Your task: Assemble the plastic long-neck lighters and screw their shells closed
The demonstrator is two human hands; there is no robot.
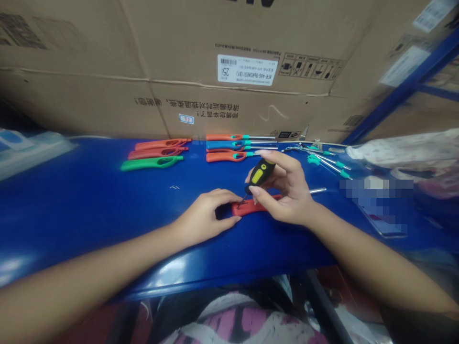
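My right hand point(287, 186) grips a screwdriver point(258, 175) with a black and yellow handle, tilted with its tip down on a red long-nosed lighter point(247, 207). This lighter lies flat on the blue table, and its metal tube sticks out to the right beyond my right hand. Thumb and forefinger of my left hand point(206, 212) close on the lighter's left end. The fingers and palm of my right hand hide the lighter's middle. A few tiny screws point(174, 187) lie on the table beyond my left hand.
Empty lighter shells, two red and one green point(152, 163), lie at the back left. Several lighters with metal tubes point(225, 156) are lined up beside them. Loose tubes with teal parts point(328, 162) lie back right, near a phone point(382, 222). A large cardboard box point(179, 57) stands behind.
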